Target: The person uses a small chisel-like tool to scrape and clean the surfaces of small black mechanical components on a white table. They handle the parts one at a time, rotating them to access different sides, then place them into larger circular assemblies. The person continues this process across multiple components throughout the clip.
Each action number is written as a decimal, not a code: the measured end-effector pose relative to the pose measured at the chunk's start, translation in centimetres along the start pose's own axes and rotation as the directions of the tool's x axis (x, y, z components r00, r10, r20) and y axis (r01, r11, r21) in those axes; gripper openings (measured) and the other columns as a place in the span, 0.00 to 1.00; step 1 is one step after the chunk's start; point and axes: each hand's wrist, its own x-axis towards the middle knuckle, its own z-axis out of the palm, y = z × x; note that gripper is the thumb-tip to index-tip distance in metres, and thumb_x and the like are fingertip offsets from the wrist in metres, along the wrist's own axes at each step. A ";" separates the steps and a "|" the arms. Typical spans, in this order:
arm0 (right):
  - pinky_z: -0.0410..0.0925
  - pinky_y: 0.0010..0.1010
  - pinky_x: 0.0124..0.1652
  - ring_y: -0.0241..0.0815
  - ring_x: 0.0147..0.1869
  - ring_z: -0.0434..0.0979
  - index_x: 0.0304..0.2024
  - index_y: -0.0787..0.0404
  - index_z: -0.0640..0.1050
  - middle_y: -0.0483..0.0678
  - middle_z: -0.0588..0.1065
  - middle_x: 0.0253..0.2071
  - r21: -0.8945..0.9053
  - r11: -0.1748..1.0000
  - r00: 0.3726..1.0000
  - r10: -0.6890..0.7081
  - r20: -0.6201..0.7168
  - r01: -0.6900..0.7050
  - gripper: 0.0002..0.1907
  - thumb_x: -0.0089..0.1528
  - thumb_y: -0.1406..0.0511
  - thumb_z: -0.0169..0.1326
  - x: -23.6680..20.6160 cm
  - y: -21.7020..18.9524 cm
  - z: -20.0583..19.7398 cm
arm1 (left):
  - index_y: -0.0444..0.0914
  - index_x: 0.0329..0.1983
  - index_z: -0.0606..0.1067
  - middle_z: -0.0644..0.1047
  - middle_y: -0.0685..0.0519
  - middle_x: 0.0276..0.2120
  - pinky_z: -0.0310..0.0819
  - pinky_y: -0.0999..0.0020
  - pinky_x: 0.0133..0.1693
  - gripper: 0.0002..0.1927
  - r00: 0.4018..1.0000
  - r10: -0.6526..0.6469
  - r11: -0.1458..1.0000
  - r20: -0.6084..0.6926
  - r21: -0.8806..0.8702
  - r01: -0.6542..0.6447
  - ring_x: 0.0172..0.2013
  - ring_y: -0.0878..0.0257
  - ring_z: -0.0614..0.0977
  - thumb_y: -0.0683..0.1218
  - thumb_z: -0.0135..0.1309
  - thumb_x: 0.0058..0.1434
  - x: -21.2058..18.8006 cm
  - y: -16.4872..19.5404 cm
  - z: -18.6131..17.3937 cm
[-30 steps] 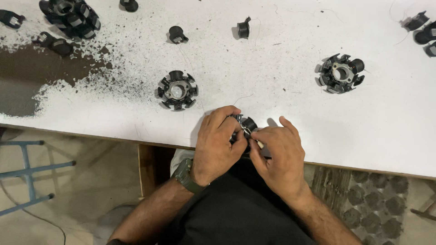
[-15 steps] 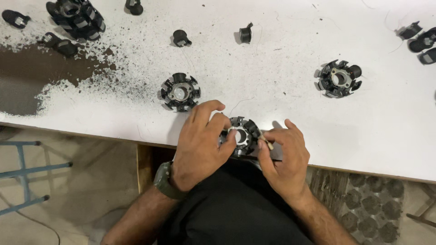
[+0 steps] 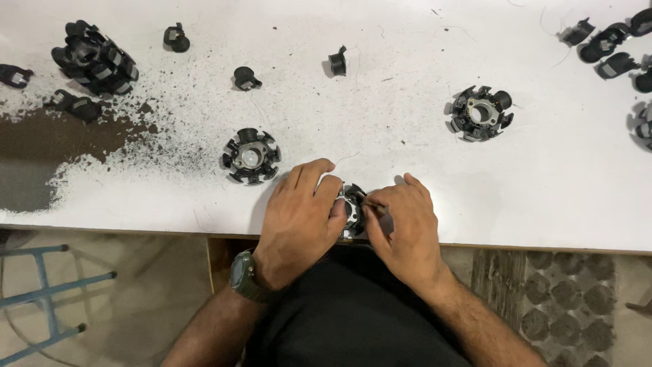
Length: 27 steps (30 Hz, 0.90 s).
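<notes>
Your left hand (image 3: 299,217) and right hand (image 3: 404,228) are both closed around a small black toothed ring (image 3: 353,204), pinched between them at the near edge of the white table (image 3: 407,136). It looks stiff and fairly light, a metal core with hard plastic teeth, so hold it by the outer rim and not by one tooth. Fine wire may be on it; that would snag easily. A matching ring (image 3: 250,155) lies just beyond your left hand, with black grit (image 3: 163,156) scattered to its left
</notes>
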 end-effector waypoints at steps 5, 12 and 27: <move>0.61 0.55 0.67 0.45 0.46 0.77 0.43 0.59 0.75 0.46 0.76 0.38 -0.012 1.000 1.000 -0.020 0.019 0.020 0.12 0.58 0.72 0.60 0.1 0.1 -0.2 | 0.37 0.41 0.78 0.76 0.49 0.55 0.73 0.53 0.57 0.07 0.999 0.035 0.999 0.029 -0.011 -0.035 0.58 0.52 0.77 0.41 0.60 0.60 -0.1 -1.2 0.1; 0.58 0.56 0.69 0.43 0.48 0.78 0.45 0.59 0.75 0.45 0.77 0.40 -0.040 0.999 0.999 -0.034 0.038 0.035 0.13 0.58 0.72 0.61 0.2 0.6 -0.2 | 0.36 0.36 0.78 0.76 0.47 0.52 0.73 0.52 0.55 0.07 0.985 0.142 0.988 0.102 0.044 -0.147 0.59 0.49 0.77 0.41 0.60 0.54 -0.2 -1.8 0.0; 0.58 0.57 0.70 0.47 0.58 0.77 0.44 0.59 0.77 0.48 0.78 0.45 0.023 0.995 0.996 -0.094 -0.013 0.094 0.14 0.57 0.72 0.63 -0.8 0.5 1.1 | 0.34 0.44 0.77 0.81 0.46 0.47 0.82 0.62 0.43 0.08 0.994 -0.105 0.984 0.011 -0.143 0.106 0.44 0.52 0.85 0.39 0.57 0.63 -1.6 -1.0 1.6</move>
